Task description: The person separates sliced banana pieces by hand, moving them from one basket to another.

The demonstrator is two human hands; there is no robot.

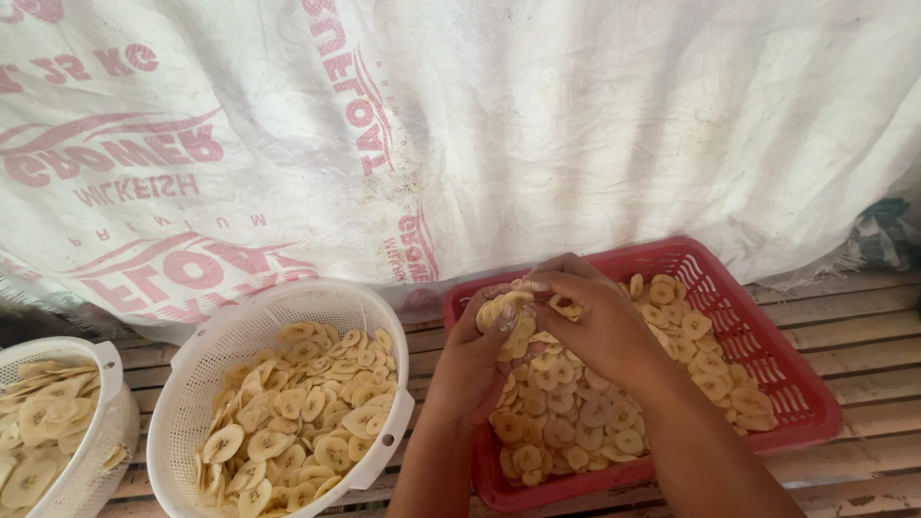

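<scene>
Behind everything hangs a big white woven sack cloth (537,125) with faded red print, draped like a wall, and down below it's a slatted wooden counter (863,336) with gaps between the planks. Only one view to go on, the head camera looking down, so here's what it's got. Sitting on the counter right of centre is a red plastic basket (767,317) with a lattice wall, about half full of pale yellow banana slices (576,412), round and thin, heaped mostly along the middle and the right side. Both hands are over that basket. The left hand (470,369) comes up from the bottom edge, palm cupped, its grip curled around a small stack of slices (507,312) held up above the heap. The right hand (600,321) reaches across from the right, fingers bent down and pinching at the top of that same stack, so its grip is closed pretty snug on the slices too, the two hands touching each other around them. Just left of the red basket, nearly touching it, is a round white colander (374,317) with side handles, holding a good layer of the same slices. Further left, cut off by the frame edge, is a second white colander (101,360), also loaded with slices. Can't tell how deep either one goes.
</scene>
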